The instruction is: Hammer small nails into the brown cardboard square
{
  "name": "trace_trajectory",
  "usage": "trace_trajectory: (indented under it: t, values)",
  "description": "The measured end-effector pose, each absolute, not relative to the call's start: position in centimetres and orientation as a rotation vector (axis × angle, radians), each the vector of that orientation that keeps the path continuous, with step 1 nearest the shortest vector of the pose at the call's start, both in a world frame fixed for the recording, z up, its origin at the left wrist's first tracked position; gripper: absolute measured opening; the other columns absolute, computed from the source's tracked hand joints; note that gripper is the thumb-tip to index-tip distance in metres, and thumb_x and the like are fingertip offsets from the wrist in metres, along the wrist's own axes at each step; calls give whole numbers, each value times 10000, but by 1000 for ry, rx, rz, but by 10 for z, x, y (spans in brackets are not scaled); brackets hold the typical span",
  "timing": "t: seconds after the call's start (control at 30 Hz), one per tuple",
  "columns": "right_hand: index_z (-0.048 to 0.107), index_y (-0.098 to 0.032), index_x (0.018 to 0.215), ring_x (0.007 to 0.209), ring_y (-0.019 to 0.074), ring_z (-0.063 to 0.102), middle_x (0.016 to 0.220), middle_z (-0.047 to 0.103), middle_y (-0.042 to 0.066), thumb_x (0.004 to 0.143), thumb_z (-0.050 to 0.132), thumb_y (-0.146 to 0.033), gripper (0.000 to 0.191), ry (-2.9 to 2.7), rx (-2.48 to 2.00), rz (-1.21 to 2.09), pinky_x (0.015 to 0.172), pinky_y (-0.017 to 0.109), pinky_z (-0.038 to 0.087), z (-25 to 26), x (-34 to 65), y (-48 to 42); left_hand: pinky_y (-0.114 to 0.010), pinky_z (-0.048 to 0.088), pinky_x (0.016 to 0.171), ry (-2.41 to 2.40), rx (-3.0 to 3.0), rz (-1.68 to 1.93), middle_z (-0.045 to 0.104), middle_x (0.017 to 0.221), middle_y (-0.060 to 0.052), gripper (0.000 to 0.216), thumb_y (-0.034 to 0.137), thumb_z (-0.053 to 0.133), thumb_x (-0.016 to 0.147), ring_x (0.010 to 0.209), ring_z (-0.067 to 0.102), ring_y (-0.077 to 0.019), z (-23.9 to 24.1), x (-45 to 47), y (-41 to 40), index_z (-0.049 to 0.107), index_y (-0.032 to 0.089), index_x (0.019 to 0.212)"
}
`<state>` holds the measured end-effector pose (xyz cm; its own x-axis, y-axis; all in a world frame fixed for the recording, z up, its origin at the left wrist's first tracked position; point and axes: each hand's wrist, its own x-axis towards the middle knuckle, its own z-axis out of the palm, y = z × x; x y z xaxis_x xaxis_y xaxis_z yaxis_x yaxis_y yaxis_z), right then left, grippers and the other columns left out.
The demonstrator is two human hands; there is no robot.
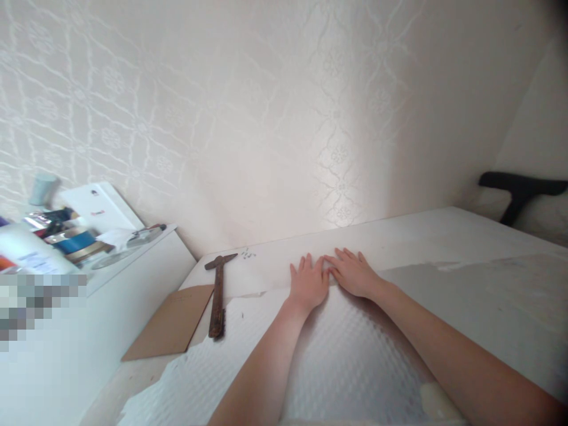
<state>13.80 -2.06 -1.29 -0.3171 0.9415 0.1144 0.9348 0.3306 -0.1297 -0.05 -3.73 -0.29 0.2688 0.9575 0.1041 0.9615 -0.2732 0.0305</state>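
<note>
My left hand [309,281] lies flat with its fingers spread, at the far edge of a sheet of white bubble wrap [341,361]. Beside it my right hand [354,272] rests palm down, fingers stretched out, its thumb side touching or nearly touching the left hand. Neither hand holds anything that I can see; what is under the palms is hidden. To the left lies a hammer [217,296] with a dark metal head and a worn brown wooden handle. Close to its head are several small nail-like bits [248,254] on the white tabletop [412,234].
A brown cardboard piece [171,325] lies left of the hammer. Further left, a white cabinet [146,266] carries a white box [102,207], a blue tape roll [73,239] and clutter. Patterned wallpaper [248,118] rises behind. A black T-shaped object [521,186] stands at right.
</note>
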Motion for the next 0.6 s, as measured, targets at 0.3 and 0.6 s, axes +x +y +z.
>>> trace_trajectory:
  t: [0.3,0.6]
  values:
    - [380,-211,1401,1335,346,267,1457,326,178,929,242,-321,503,-2423,-1727,54,1018,574,239,-13,138,-21,-553,251,1051,-1863,-2468,-160,333,1450,-164,498,390,173,945,1347,287,-301,-3,-1,-38,326,217,1386]
    - [385,-219,1397,1335,342,269,1462,321,168,926,249,-323,502,-2419,-1720,51,1014,577,244,-15,138,-19,-558,253,1049,-1869,-2475,-151,329,1451,-168,504,392,155,948,1347,286,-306,-3,-1,-37,325,216,1388]
